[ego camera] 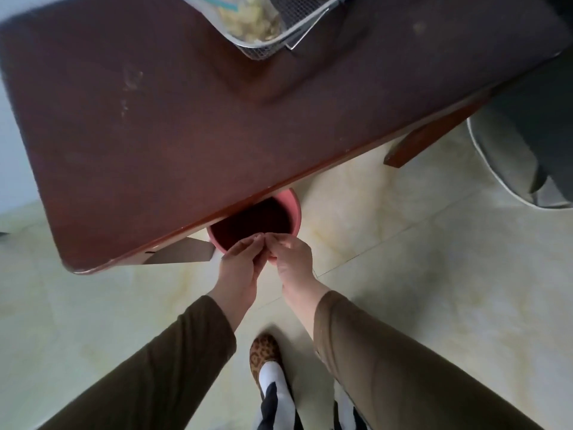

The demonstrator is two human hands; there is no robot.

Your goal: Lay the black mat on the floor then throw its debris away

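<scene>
Hands together over the pink bin

Left hand (pixel 241 259) cupped palm-up, right hand (pixel 293 256) pinching fingertips against it, both above the pink bin (pixel 286 206) half under the tabletop (pixel 186 119); debris too small to see, black mat out of view.

Olive-brown sleeves (pixel 173 361), leopard-print shoe (pixel 265 352)

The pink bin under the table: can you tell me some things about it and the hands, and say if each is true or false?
1. The pink bin stands on the floor, partly under the brown table. True.
2. Both hands are over the bin's opening. True: left hand and right hand meet there.
3. The bin sits on the tabletop. False: it is on the floor.
4. The hands are far apart. False: their fingertips touch.
</scene>
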